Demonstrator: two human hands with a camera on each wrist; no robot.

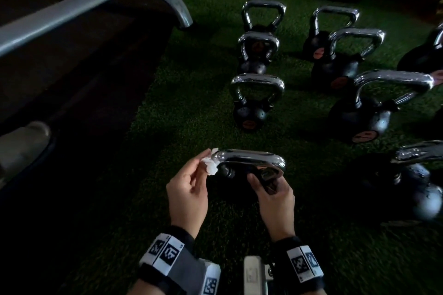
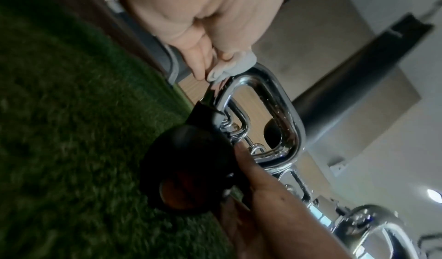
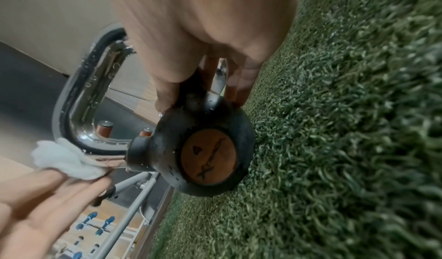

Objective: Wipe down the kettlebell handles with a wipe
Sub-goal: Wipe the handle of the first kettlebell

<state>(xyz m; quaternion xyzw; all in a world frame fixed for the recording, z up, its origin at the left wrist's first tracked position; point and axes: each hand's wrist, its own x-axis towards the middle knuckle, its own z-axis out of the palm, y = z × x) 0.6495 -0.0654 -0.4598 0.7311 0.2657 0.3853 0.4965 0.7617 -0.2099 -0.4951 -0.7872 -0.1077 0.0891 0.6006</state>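
Note:
A small black kettlebell [image 3: 203, 153] with a chrome handle [image 1: 249, 159] and an orange badge stands on green turf just in front of me. My left hand [image 1: 189, 187] pinches a crumpled white wipe [image 1: 211, 163] against the left corner of that handle [image 2: 241, 85]. The wipe [image 3: 64, 159] shows pale against the chrome [image 3: 79, 100] in the right wrist view. My right hand [image 1: 273, 189] grips the right leg of the handle, where it meets the black body, fingers curled round it.
Several more black kettlebells with chrome handles [image 1: 257, 84] stand in rows on the turf [image 1: 187, 108] beyond and to the right. A grey metal rack frame [image 1: 72, 12] and dark floor lie to the left. A larger kettlebell [image 1: 417, 175] stands close on the right.

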